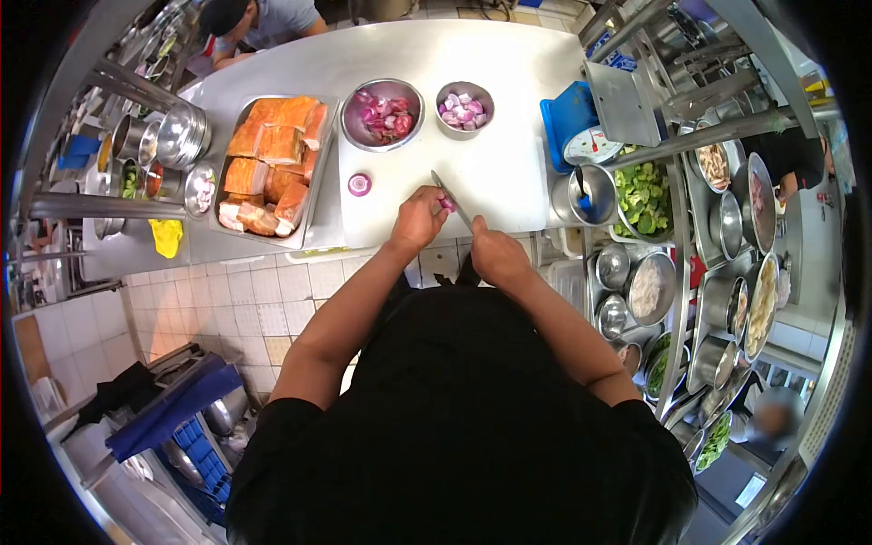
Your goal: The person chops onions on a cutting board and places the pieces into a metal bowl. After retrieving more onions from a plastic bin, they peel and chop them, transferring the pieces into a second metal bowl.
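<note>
My right hand [498, 256] is closed around the handle of a knife [461, 210], its blade slanting up and left over the white cutting board [509, 186]. A small piece of red onion [446, 203] sits in the fingers of my left hand [421, 218], right beside the blade. To the left on the board lies a cut red onion half [360, 184], rings facing up. Behind it stands a metal bowl [346, 127] with dark purple-red onion pieces. A smaller metal bowl [466, 133] to its right holds paler onion chunks.
A metal tray [313, 218] of large orange-skinned meat slabs [272, 145] stands left of the board. A kitchen scale [592, 145] and a metal pot [561, 202] stand at the right. Shelving with food-filled bowls [650, 289] lines the right side. Across the table a person [272, 23] leans forward.
</note>
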The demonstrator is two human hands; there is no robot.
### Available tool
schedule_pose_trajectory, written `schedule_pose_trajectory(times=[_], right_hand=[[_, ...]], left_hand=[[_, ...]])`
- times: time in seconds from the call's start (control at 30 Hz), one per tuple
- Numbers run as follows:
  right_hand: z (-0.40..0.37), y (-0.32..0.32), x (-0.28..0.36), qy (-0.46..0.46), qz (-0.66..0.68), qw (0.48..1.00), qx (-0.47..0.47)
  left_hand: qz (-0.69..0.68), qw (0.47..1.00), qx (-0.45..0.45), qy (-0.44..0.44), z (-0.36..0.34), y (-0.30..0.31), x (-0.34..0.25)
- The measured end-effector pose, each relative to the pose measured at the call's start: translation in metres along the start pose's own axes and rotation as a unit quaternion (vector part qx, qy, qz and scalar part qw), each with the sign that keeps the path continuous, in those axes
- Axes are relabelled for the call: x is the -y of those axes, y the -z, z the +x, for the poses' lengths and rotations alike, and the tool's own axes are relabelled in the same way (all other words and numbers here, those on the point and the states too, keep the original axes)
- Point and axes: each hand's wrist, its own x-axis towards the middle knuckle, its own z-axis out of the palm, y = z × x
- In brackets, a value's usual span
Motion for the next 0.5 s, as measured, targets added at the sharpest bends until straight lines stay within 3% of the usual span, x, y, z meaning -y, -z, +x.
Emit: schedule_pose_trajectory(times=[0.23,0.33,0.5], right_hand=[[0.018,-0.007,-0.002,0.005,-0.008,1.000,0.009],[0.031,-0.036,-0.008,0.023,0.022,0.999,-0.023],[0.035,-0.032,-0.009,0.041,0.034,0.997,-0.049]], left_hand=[[-0.009,1.000,-0.005,0.004,-0.001,-0.003,0.003],[-0.041,0.999,-0.008,0.007,-0.002,-0.002,0.005],[-0.030,0.999,-0.009,-0.010,0.000,0.000,0.004]])
